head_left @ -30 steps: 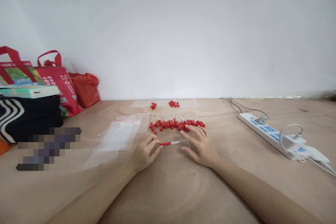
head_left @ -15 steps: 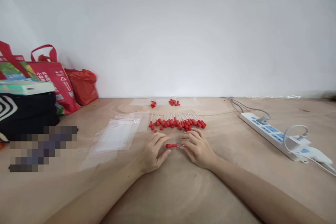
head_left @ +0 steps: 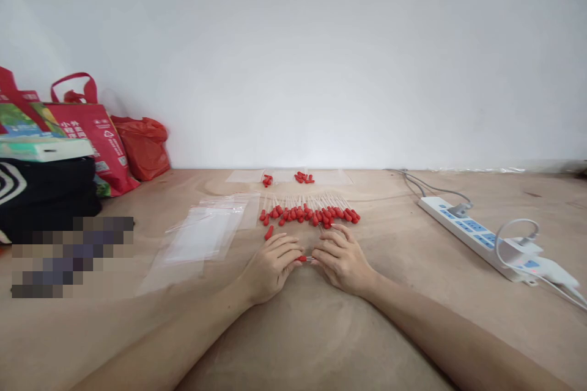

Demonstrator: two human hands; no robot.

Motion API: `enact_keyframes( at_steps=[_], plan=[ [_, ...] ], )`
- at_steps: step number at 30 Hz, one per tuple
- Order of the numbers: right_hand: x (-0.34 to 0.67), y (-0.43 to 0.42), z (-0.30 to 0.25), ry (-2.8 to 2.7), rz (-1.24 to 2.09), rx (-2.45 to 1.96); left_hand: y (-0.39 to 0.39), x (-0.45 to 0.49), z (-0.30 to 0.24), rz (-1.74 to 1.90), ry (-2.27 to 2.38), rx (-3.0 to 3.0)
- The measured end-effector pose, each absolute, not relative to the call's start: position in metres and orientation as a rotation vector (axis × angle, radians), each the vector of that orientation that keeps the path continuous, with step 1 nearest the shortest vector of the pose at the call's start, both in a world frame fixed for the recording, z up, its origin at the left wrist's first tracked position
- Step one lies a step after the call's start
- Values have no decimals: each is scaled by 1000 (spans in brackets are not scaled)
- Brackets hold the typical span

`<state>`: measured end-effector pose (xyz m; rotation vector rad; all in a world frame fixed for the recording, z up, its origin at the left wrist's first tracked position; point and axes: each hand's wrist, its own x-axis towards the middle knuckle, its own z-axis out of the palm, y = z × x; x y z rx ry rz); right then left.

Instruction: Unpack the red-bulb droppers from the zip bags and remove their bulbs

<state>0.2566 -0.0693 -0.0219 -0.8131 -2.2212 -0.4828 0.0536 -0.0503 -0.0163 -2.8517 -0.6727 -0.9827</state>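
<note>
One dropper [head_left: 304, 259]: bulb [head_left: 301, 258] in left grip [head_left: 271, 266], tube [head_left: 309, 259] in right grip [head_left: 343, 258].

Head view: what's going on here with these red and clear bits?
A person holds a thin clear tube with a red cap between both hands: the left hand at the cap, the right hand at the tube. Beyond them lies a row of red-capped tubes. A loose red cap lies near the left hand, with clear plastic bags farther left.
</note>
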Motion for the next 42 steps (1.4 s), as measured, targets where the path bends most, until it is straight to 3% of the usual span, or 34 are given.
enact_keyframes(
  at_steps=[18, 29, 42],
  plan=[
    [262, -76, -19, -2213, -584, -820, -55, 49, -13, -997, -699, -2901],
    [282, -65, -33, -1996, -280, -1237, -40, 29, -14, -1283, -1275, -2447],
    [279, -54, -44, -1992, -159, -1206, -16, 20, -17, -1260, -1818, -2506]
  ],
)
